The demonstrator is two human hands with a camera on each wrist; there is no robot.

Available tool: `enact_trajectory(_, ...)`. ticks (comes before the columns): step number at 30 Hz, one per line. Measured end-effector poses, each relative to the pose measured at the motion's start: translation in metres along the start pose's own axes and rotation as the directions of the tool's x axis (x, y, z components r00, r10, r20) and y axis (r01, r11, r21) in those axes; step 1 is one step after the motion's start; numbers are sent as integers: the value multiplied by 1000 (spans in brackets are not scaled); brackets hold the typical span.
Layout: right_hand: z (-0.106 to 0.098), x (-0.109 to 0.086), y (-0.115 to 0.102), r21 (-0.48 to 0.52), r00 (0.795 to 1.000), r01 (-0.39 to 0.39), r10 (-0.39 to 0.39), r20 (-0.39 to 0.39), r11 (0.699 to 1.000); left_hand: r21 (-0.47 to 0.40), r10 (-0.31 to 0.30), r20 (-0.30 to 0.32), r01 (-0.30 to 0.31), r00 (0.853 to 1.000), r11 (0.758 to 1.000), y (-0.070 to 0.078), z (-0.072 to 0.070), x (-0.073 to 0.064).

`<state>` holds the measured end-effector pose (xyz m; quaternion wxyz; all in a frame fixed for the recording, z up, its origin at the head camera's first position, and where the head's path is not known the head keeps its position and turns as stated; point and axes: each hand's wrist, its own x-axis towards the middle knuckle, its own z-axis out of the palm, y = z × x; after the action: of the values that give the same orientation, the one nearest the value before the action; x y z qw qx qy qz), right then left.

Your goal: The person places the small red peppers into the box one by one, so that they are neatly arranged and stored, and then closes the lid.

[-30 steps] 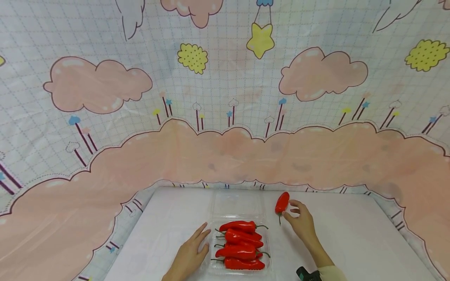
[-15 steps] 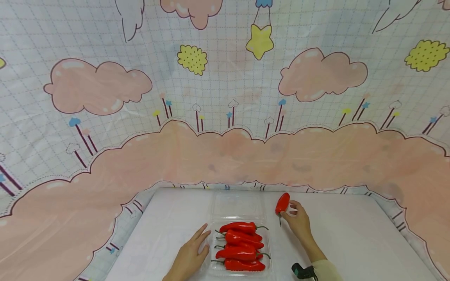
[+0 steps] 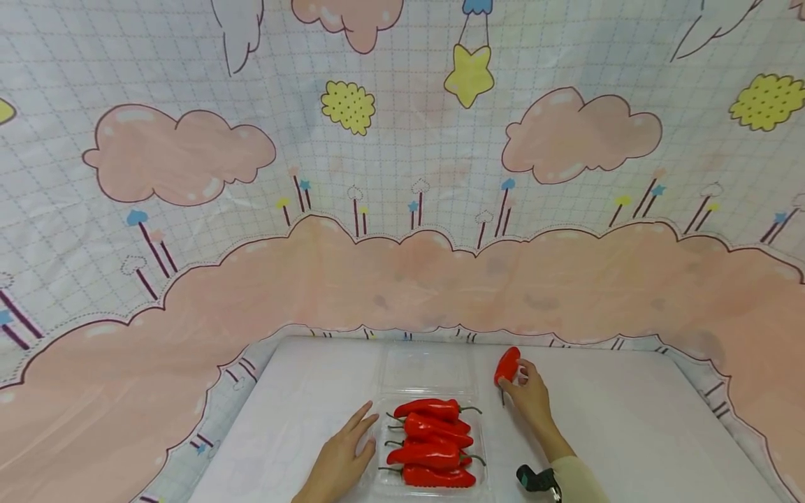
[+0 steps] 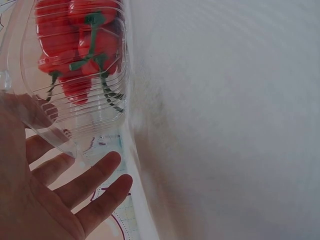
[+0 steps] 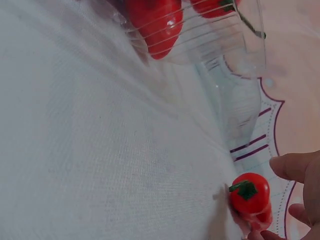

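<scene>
A single red pepper (image 3: 506, 365) with a green stem lies on the white table to the right of the clear plastic clamshell box (image 3: 381, 489). My right hand (image 3: 530, 397) is around this pepper; in the right wrist view its thumb (image 5: 290, 166) is apart from the pepper (image 5: 250, 194), while fingertips are close to its lower end, and contact there is unclear. Several red peppers (image 3: 434, 456) lie stacked crosswise in the box. Beside the box's left edge, my left hand (image 3: 338, 454) has its fingers spread, some of them near the clear wall (image 4: 75, 145).
The box's transparent lid (image 3: 428, 365) lies folded back behind it on the white tabletop (image 3: 616, 412). A cloud-patterned cloth (image 3: 402, 279) rises behind the table. A dark device (image 3: 534, 478) is worn on the right wrist.
My right hand has moved slightly left, closer around the single pepper. The left hand and the peppers in the box stay in place.
</scene>
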<state>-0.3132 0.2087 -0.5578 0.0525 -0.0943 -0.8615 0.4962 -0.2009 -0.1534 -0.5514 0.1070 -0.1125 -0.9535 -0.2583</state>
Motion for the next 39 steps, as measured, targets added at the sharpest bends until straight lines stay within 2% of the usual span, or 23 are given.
enact_trajectory(9, 2, 10, -3, -41, 999, -41, 41, 4, 998, 9, 19, -20, -19, 1000, 1000, 0, 0, 2)
enact_trajectory(18, 11, 20, 3, -93, 1000, -23, 21, -19, 995, 1, -19, 15, 19, 1000, 1000, 1, -1, 2)
enact_trajectory(24, 12, 18, 3, -106, 1000, -20, 18, -19, 994, 19, 8, 12, -9, 1000, 1000, 1, -1, 1)
enact_trajectory(30, 10, 16, 6, -69, 999, 13, -16, -36, 998, 8, -1, 10, 1, 1000, 1000, 3, -2, 1)
enact_trajectory(39, 4, 12, 9, -70, 999, -9, 7, -37, 998, 16, 4, 7, -4, 1000, 1000, 2, -1, 0)
